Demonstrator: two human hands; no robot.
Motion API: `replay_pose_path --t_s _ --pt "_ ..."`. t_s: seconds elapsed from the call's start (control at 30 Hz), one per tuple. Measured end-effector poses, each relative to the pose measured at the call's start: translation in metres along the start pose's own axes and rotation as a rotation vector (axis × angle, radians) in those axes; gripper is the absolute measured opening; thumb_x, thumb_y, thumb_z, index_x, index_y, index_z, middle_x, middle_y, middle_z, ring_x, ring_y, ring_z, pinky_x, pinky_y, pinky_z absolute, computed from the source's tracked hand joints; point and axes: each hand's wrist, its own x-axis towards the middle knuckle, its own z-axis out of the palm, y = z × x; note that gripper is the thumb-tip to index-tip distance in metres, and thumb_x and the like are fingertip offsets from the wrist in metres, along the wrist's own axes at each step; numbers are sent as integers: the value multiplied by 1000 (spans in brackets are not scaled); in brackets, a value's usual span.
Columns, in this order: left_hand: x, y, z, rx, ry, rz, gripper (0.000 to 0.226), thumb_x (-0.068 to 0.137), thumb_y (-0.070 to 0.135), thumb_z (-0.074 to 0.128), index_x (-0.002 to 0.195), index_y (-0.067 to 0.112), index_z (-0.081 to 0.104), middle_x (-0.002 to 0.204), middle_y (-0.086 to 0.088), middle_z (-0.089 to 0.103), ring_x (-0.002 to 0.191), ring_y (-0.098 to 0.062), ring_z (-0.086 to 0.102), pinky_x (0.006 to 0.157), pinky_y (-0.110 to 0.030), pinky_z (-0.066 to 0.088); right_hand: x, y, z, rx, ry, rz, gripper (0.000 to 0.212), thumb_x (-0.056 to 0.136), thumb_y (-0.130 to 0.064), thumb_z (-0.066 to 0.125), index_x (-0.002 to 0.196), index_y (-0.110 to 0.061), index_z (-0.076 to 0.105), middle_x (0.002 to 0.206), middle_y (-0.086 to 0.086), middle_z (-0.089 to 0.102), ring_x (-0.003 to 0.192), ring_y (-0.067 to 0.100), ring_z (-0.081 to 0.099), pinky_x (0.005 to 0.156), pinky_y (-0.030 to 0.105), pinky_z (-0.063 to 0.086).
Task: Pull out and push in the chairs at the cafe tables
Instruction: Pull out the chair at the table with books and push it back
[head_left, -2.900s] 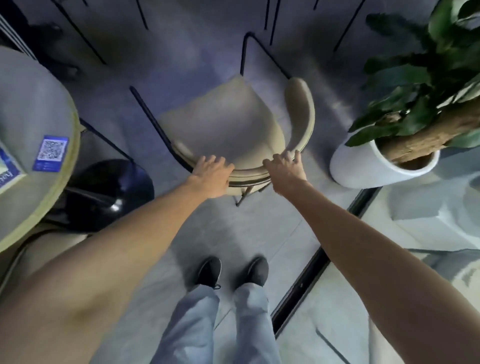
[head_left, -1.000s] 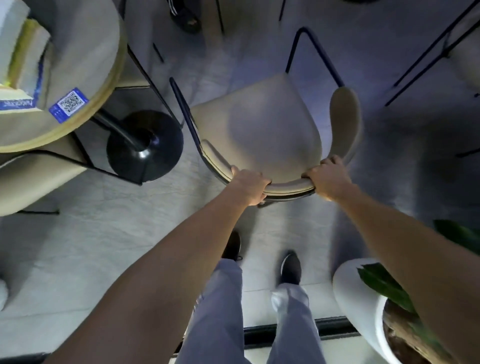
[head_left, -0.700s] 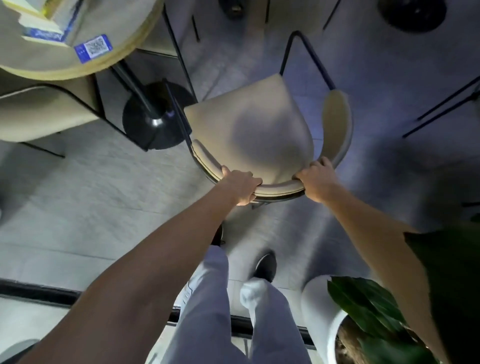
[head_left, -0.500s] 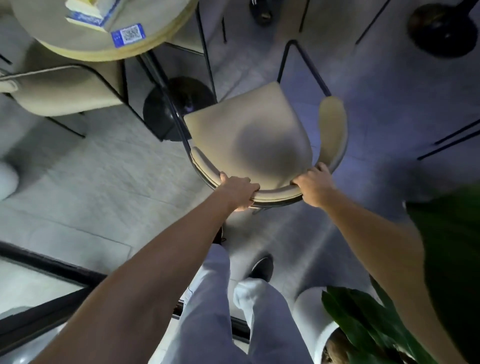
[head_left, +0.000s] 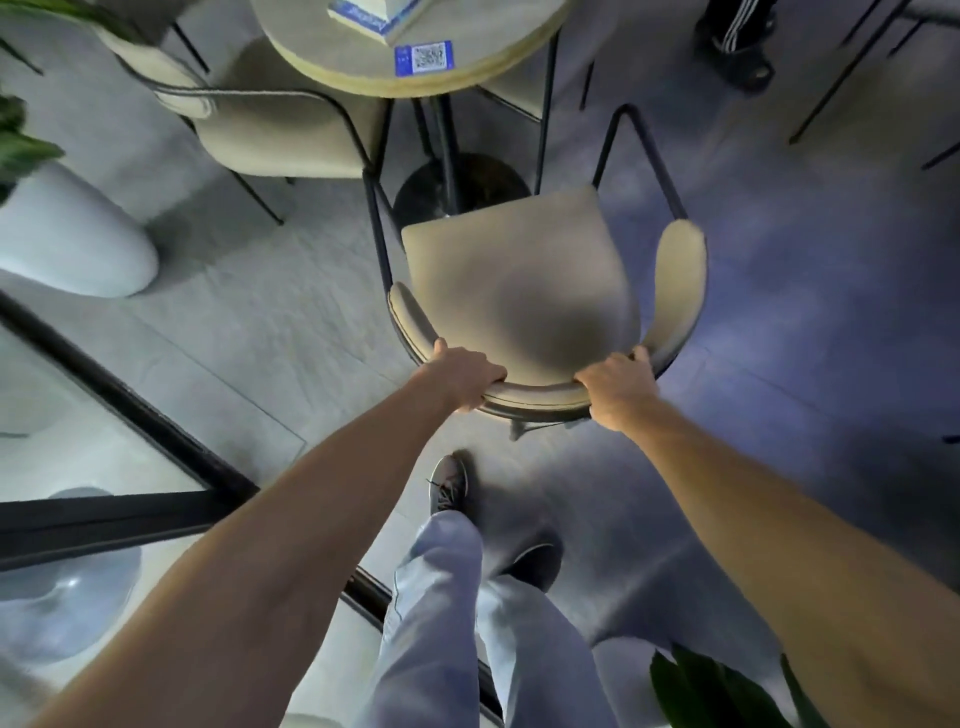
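Note:
A beige cushioned chair (head_left: 519, 275) with a curved padded backrest and thin black metal legs stands in front of me, its seat facing a round wooden cafe table (head_left: 332, 67). My left hand (head_left: 462, 376) grips the left part of the backrest rim. My right hand (head_left: 615, 389) grips the right part of the same rim. The chair's front edge sits just short of the table's black round base (head_left: 488, 176). The table top carries a blue QR-code sticker (head_left: 423, 57) and a stack of booklets.
A second beige chair (head_left: 275, 130) is tucked at the table's left. A white planter (head_left: 67, 234) stands far left, and green leaves (head_left: 727, 691) show at the lower right. A black floor rail (head_left: 130, 410) runs diagonally on the left. Someone's dark shoe (head_left: 737, 57) is at top right.
I have turned the chair toward the round table and stepped with it; the table and its base have shifted from the far left to directly ahead of the seat. Both hands kept their grip.

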Motion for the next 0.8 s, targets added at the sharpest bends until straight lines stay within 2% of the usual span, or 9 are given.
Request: replay_pose_path --t_s 0.1,0.33,0.53,0.67,0.8 --pt "1 -11 2 -5 9 -7 36 97 22 52 133 28 48 110 -4 60 100 -30 62 95 -51 36 9 -7 -4 -4 13 -3 38 77 -17 68 112 -33 68 106 -8 71 109 20 60 96 41 30" --pt "5 -45 3 -95 18 -72 37 94 14 51 128 29 54 103 -1 63 101 -28 61 105 -53 30 33 -21 -28 3 13 -64 44 81 -17 68 121 -32 65 111 -6 71 111 21 60 95 40 31" --pt "19 -63 0 -81 76 -102 38 97 15 48 131 30 53 99 -1 65 97 -28 62 103 -51 31 63 -19 -42 17 40 -55 41 77 -14 68 115 -31 69 104 -6 73 108 20 62 93 40 31" --pt "27 -70 -5 -44 76 -113 40 100 28 52 139 33 47 113 -3 68 108 -30 61 110 -54 26 78 -13 -53 12 56 -56 36 78 -12 60 108 -29 71 102 -6 72 106 20 63 92 40 32" --pt "36 -65 -8 -18 101 -154 43 98 23 55 139 32 45 120 -5 65 115 -34 56 112 -58 22 88 -3 -59 7 74 -46 33 80 -10 58 104 -28 72 95 -5 71 102 21 63 91 39 33"
